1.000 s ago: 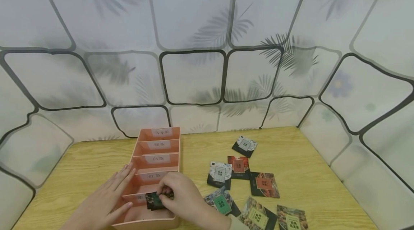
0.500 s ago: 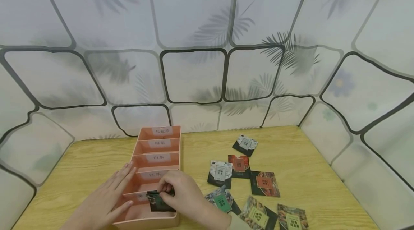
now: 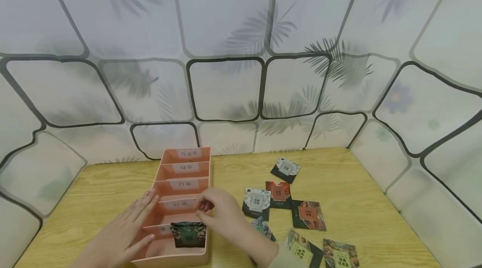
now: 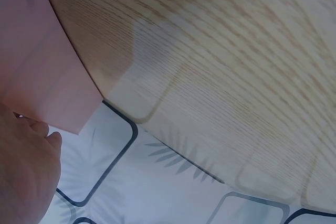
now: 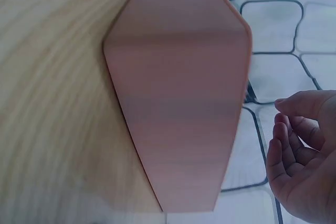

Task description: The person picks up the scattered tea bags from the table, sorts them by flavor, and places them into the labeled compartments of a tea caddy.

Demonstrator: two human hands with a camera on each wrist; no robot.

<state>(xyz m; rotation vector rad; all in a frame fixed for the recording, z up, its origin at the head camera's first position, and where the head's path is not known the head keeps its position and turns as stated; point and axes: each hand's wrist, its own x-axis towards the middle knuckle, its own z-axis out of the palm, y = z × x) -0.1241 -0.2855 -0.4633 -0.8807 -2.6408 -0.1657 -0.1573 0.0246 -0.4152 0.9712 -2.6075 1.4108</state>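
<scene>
Dark tea sachets (image 3: 189, 235) with green labels stand in the nearest compartment of a pink divided box (image 3: 169, 262), leaning by its divider. Just up and right of them, over the box's right rim, is my right hand (image 3: 222, 213). Its fingers are loosely bent, and the right wrist view shows nothing in that hand (image 5: 304, 156). On the box's left side rests my left hand (image 3: 118, 230), fingers straight and spread along the edge. In the left wrist view part of this hand (image 4: 26, 166) touches the pink wall.
Right of the box, several tea sachets lie on the wooden table (image 3: 233, 171): white-labelled (image 3: 257, 203), red-labelled (image 3: 278, 194), orange-labelled (image 3: 308, 214) and yellow-labelled (image 3: 301, 252). My right forearm partly covers a green-labelled sachet (image 3: 263, 227). A patterned curtain (image 3: 226, 88) encloses the back and sides.
My right hand has let go of the dark tea sachets and moved up and right, uncovering them in the front compartment. The left hand has stayed in place.
</scene>
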